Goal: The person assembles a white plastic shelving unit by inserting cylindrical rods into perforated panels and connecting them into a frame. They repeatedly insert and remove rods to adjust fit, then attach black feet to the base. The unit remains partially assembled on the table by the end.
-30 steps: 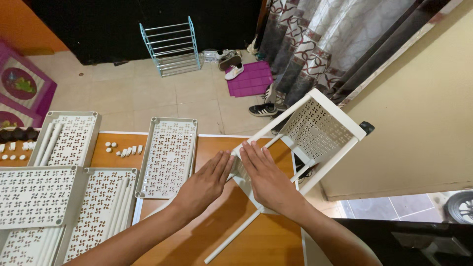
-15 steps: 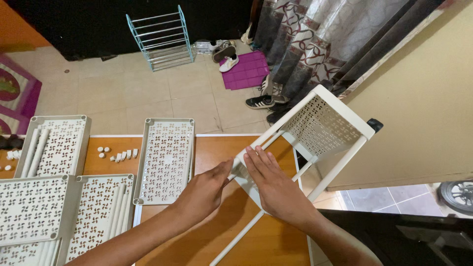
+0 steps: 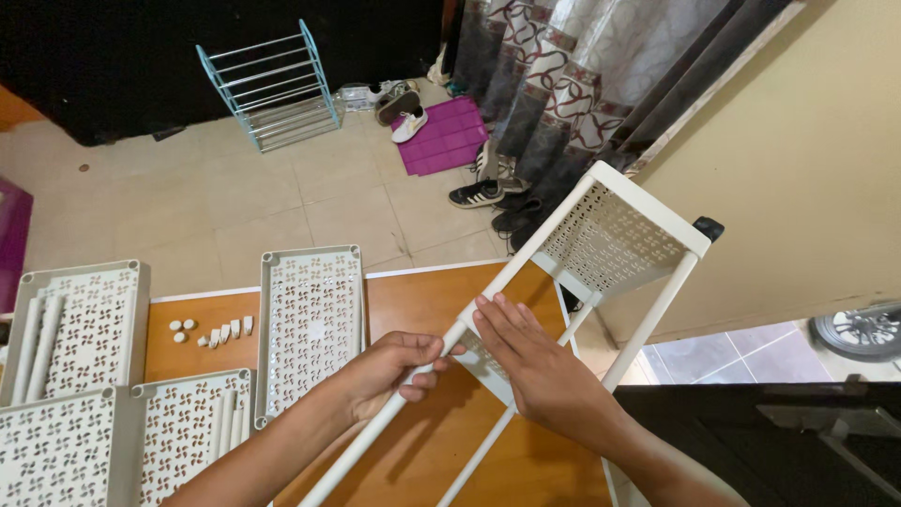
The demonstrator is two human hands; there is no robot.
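An orange-brown wooden worktop (image 3: 427, 300) is carrying the work, set over a pale tiled floor (image 3: 235, 207). Rising across it at a slant is a white plastic rack frame with perforated shelves (image 3: 615, 239), its far shelf hanging out past the worktop's right edge and its long white round pole (image 3: 394, 422) running down toward the bottom of the view.

Lying flat on the worktop to the left is a white perforated plastic shelf panel (image 3: 310, 324), and further left several more white perforated panels (image 3: 70, 329) are sitting close together, some with loose white tubes resting in them. Between those and the single panel, a cluster of small white plastic caps and connectors (image 3: 211, 330) is lying on the bare wood.

The left hand (image 3: 385, 376) is wrapping its grip closed around the white pole, fingers curled over it. The right hand (image 3: 535, 371) is lying flat and open, fingers stretched over the lower shelf of the frame just beside the pole, pressing on it rather than clasping.

On the floor beyond, a light blue wire shoe rack (image 3: 272, 84) is standing near a purple mat (image 3: 450, 136) and some shoes (image 3: 479, 192) by a patterned curtain (image 3: 563, 66).
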